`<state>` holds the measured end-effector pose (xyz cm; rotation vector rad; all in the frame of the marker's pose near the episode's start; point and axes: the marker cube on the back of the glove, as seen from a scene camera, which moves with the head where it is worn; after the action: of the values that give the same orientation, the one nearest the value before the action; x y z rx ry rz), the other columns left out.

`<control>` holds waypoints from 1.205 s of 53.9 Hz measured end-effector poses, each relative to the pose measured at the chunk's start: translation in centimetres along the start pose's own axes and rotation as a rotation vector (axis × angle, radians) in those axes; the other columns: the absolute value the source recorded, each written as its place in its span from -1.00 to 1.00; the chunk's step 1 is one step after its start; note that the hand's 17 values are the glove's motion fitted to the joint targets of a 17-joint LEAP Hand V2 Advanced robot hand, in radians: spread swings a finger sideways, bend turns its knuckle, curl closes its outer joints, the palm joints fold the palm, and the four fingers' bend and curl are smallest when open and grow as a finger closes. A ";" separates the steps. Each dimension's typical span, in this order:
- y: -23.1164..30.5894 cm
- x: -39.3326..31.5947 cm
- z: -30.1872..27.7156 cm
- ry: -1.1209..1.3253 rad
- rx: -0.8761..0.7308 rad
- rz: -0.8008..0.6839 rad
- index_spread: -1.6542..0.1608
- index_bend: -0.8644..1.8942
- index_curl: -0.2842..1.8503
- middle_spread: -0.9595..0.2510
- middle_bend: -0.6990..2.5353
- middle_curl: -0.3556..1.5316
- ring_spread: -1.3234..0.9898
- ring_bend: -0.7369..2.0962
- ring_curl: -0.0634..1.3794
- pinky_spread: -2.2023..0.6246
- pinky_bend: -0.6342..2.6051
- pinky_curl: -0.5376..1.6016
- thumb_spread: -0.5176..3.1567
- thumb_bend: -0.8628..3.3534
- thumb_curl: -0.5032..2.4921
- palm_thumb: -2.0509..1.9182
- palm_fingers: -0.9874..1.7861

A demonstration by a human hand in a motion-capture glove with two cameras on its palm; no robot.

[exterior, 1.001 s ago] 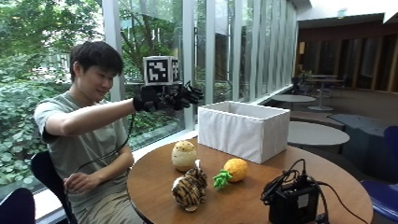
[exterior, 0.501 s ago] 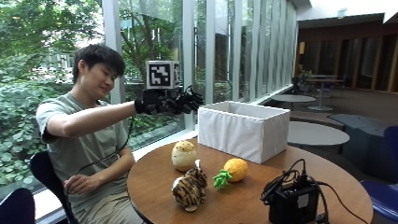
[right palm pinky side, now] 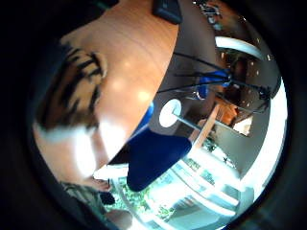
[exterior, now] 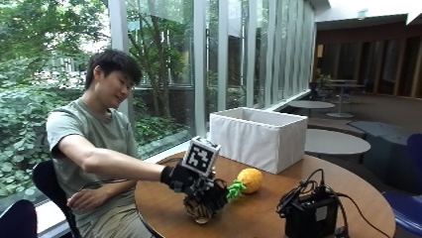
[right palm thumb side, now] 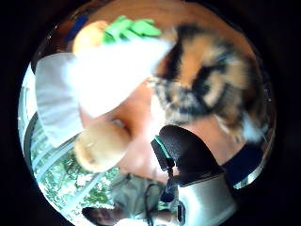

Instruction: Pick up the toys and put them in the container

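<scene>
Right hand (exterior: pixel 191 184), black-gloved: arm stretched forward and down across the round wooden table (exterior: pixel 264 218), palm lowered onto the striped brown-and-black plush toy (exterior: pixel 200 210) near the table's front edge. Fingers drape over the toy's top; whether they are curled round it cannot be told.

Orange plush pineapple with green leaves (exterior: pixel 245 182): lying on the table just beside the hand.

White fabric box container (exterior: pixel 258 139): at the table's far side, open top.

Black electronic box with cables (exterior: pixel 310 218): on the table, apart from the toys.

Bare left hand (exterior: pixel 85 199): resting at the person's lap.
</scene>
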<state>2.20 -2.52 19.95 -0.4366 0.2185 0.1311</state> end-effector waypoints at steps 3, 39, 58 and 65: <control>-0.9 -0.3 2.0 -0.040 0.056 -0.028 0.57 -0.32 -0.64 0.36 -0.41 -0.29 -0.02 -0.17 -0.46 0.51 -0.16 -0.17 -0.06 -0.60 -0.49 0.07 -0.36; -1.5 -1.8 3.4 -0.155 0.371 0.047 0.47 0.12 -0.34 0.09 -0.09 0.00 -0.24 0.15 -0.23 0.30 -0.27 -0.19 -0.10 -0.50 -0.32 0.35 0.44; 4.4 -1.0 -6.2 -0.037 0.319 -0.016 0.49 0.26 -0.14 0.11 0.02 0.17 -0.26 0.21 -0.09 0.26 -0.24 -0.14 -0.28 -0.50 -0.17 0.38 0.45; 6.8 -1.4 -12.6 -0.008 0.399 -0.026 0.49 0.28 -0.08 0.12 0.03 0.21 -0.27 0.23 -0.05 0.26 -0.22 -0.13 -0.33 -0.51 -0.12 0.38 0.43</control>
<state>-2.61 -1.94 6.37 -0.0418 0.2249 0.0609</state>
